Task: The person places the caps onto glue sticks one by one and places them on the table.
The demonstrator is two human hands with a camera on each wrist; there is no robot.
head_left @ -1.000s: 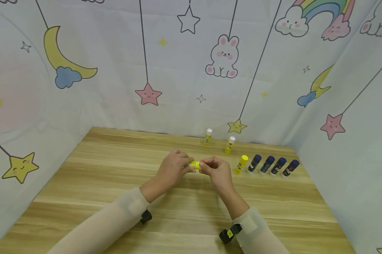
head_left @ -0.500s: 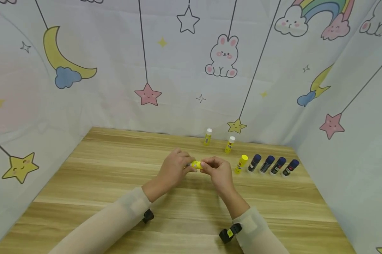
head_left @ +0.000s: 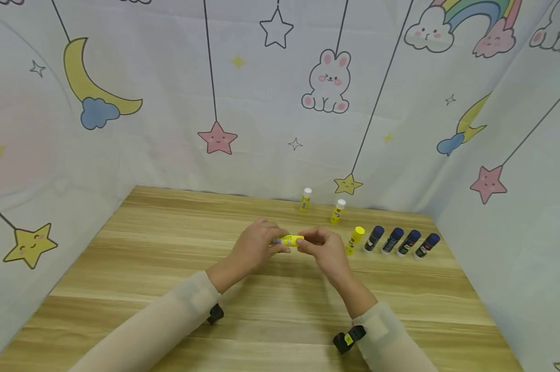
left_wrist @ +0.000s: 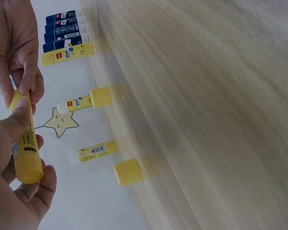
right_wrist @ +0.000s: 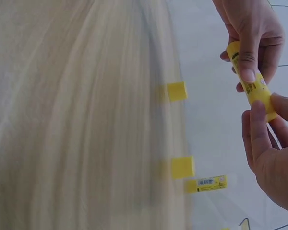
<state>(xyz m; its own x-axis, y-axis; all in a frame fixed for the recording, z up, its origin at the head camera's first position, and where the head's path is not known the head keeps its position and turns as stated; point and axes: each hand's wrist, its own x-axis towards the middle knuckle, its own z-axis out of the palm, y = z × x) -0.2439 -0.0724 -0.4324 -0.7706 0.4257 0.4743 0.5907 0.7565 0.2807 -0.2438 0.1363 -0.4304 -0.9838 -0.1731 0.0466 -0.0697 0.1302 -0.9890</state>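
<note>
Both hands hold a yellow glue stick (head_left: 289, 241) lying roughly level above the table. My left hand (head_left: 256, 244) grips its body, the thumb laid along the printed label in the left wrist view. At the other end, the fingers and thumb of my right hand (head_left: 325, 252) pinch the plain yellow end. Two loose yellow caps (left_wrist: 101, 97) (right_wrist: 177, 91) stand on the table beyond the hands in the wrist views; the hands hide them in the head view.
Two yellow glue sticks with white tops (head_left: 305, 200) (head_left: 338, 212) stand at the back of the wooden table (head_left: 177, 217). To the right, a yellow-topped glue stick (head_left: 355, 240) and several dark-blue-capped ones (head_left: 393, 241) stand in a row. A patterned curtain (head_left: 261, 93) borders the table.
My right hand has shifted slightly right along the glue stick, and more of its yellow end shows between the hands. The left hand has hardly moved.
</note>
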